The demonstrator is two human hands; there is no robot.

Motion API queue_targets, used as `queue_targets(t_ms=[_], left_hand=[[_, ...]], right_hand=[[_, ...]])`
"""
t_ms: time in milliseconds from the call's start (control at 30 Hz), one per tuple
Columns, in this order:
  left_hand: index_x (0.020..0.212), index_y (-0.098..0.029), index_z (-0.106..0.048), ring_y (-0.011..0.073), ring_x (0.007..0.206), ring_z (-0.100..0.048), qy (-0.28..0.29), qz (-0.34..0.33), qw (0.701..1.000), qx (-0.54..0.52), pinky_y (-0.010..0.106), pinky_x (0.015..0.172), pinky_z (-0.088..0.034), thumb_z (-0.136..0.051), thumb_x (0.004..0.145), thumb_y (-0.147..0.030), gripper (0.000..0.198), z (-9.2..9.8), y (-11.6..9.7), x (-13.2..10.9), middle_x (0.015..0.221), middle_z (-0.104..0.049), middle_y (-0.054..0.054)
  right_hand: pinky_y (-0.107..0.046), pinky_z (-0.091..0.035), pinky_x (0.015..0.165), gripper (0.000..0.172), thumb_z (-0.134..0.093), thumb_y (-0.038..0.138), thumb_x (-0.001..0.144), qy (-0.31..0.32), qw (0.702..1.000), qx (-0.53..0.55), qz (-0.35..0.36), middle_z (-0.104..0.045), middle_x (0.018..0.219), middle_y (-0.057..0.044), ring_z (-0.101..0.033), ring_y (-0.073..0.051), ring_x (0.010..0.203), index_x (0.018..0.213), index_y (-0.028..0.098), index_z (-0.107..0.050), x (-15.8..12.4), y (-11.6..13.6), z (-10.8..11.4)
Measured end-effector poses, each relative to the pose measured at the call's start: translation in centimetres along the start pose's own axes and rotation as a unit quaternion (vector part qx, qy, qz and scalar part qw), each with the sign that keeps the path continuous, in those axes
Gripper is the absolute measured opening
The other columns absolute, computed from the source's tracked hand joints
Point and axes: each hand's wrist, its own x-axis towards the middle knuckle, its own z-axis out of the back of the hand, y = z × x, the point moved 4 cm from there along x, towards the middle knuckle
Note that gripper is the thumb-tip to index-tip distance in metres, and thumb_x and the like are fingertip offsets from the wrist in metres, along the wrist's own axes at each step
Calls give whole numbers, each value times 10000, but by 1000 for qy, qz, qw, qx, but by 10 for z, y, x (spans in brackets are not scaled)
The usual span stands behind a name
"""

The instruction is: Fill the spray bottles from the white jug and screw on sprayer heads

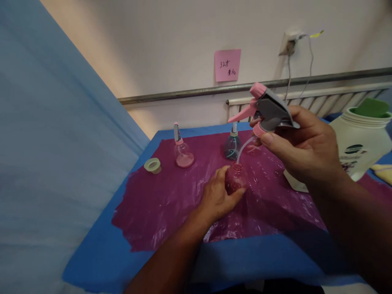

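My left hand point(219, 196) is wrapped around a small clear pink bottle point(235, 179) that stands upright, uncapped, on the purple plastic sheet. Above and to the right, my right hand point(306, 143) grips a grey and pink trigger spray head point(271, 112). From the spray head a thin curved dip tube point(245, 147) runs down, its lower end at the mouth of the bottle; whether it is inside is hard to make out. Just behind the bottle stands a teal spray bottle point(232, 147) with its head on. Another round pink item point(252, 149) is partly hidden behind the tube and my right hand.
A pink spray bottle point(183, 153) and a small lidded cup point(153, 165) are on the left of the purple sheet point(171, 204). On the right stands a large white jug point(357, 143) with a green scoop-like piece point(372, 107) in its mouth. A blue curtain point(55, 143) hangs at left.
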Motion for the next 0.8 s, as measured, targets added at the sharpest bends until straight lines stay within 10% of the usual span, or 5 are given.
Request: queue_targets(t_ms=[300,800], left_hand=[[1623,-263,-522,419,1504,-662,12,16,1000,-8,630,1266,-539,-875,937,-461,797,1,-3,-1,1613,-676,162],[1530,-268,-571,395,1400,-710,-2,-28,999,-33,605,1196,-589,-847,926,-400,677,1,-4,2,1493,-726,135]], right_hand=[[-419,-635,996,245,-871,430,1020,148,980,-58,-117,-834,1139,-50,-783,-241,1046,1215,294,-811,-28,-63,-5],[-409,-640,1023,270,-862,400,1017,134,978,-6,-160,-874,1180,-48,-815,-230,1086,1248,262,-846,-51,-103,-6]])
